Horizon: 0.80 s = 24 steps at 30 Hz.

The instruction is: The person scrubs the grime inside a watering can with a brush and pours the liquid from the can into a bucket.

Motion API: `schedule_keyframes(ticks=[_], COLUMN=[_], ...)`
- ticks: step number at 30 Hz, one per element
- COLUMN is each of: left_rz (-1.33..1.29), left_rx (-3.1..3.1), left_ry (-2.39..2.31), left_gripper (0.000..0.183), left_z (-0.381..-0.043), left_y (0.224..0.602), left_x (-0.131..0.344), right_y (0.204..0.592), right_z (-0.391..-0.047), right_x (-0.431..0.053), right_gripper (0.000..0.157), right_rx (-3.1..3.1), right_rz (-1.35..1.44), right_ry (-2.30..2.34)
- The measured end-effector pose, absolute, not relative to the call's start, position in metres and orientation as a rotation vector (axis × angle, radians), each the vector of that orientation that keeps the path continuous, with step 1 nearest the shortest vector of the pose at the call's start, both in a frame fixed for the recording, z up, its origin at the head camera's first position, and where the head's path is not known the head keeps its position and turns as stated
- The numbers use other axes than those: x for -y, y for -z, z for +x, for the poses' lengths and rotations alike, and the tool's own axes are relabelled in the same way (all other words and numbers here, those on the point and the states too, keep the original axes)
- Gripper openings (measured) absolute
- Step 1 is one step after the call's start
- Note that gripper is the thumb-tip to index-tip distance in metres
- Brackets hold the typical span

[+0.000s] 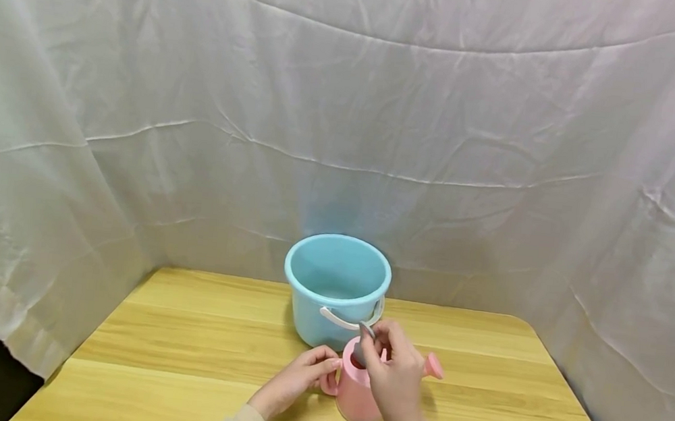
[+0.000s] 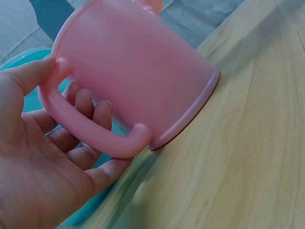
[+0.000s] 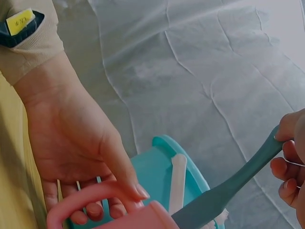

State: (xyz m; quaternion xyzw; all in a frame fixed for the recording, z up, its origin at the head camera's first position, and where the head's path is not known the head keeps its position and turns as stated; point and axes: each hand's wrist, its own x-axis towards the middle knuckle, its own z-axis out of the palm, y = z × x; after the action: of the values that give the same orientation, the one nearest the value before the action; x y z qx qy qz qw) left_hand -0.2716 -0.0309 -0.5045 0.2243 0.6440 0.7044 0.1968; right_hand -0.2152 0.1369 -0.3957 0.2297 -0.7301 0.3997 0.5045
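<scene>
A pink watering can [image 1: 357, 402] stands upright on the table, its round sprinkler head [image 1: 434, 366] pointing right. My left hand [image 1: 299, 378] holds the can's looped handle [image 2: 90, 130], thumb on the handle's top and fingers passing through the loop. Above the can's opening, my right hand [image 1: 397, 377] pinches the narrow end of a grey, shovel-like tool [image 3: 228, 192]. This tool slants down, and its wider lower end goes into the can's mouth, where its tip is hidden.
Right behind the can is a light blue bucket [image 1: 313, 320] with a white handle [image 1: 336, 318] hanging over its front. The wooden table [image 1: 191, 339] is enclosed by pale grey curtains [image 1: 348, 103] at the back and both sides.
</scene>
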Motion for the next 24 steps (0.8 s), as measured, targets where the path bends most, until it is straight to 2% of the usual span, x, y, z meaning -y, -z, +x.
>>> schedule_keyframes(ticks=[8,24], left_rz=[0.607,0.623], left_rx=[-1.819,-1.799], left_ry=[-1.970,-1.977], left_gripper=[0.036,0.030], left_z=[-0.271,-0.272], left_y=[0.503,0.506], left_x=[0.031,0.031], right_y=[0.398,0.411], right_z=[-0.213,-0.225], right_x=[-0.128,-0.139], right_gripper=[0.019,0.027], right_rx=[1.805,2.194], right_rz=[0.588,0.382], right_ry=[-0.936,-0.821])
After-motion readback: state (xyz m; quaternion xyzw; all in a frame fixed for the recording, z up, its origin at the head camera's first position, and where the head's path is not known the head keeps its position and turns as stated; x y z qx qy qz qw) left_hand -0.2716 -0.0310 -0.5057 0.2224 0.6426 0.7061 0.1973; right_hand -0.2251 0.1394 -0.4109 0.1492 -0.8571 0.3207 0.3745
